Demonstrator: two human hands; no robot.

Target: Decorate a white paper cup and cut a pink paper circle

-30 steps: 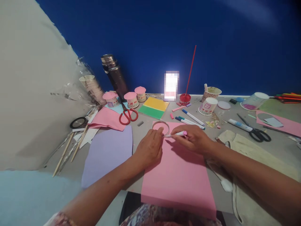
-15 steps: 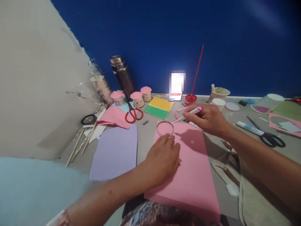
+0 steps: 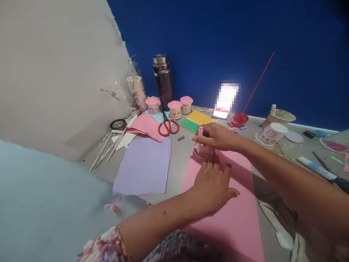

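Note:
A large pink sheet of paper (image 3: 231,222) lies in front of me, with a thin ring (image 3: 196,154) on its far left part. My left hand (image 3: 211,183) rests palm down on the sheet, fingers stretched, the tips at the near edge of the ring. In my right hand (image 3: 222,136) a white marker (image 3: 200,131) with a pink end is gripped nearly upright. Its lower end is at the ring's inside; whether the tip touches the paper I cannot tell. My fingers and the right hand cover much of the ring.
Left of the sheet lies purple paper (image 3: 144,167). Behind are red-handled scissors (image 3: 169,129), small decorated cups with pink roofs (image 3: 175,105), a dark flask (image 3: 163,82) and a bright phone (image 3: 227,98). A decorated cup (image 3: 271,134) and glue tube (image 3: 316,167) lie right.
My right hand has brought the marker left and down to the ring, tilting it upright. My left hand's fingers have spread wider. The view has shifted left.

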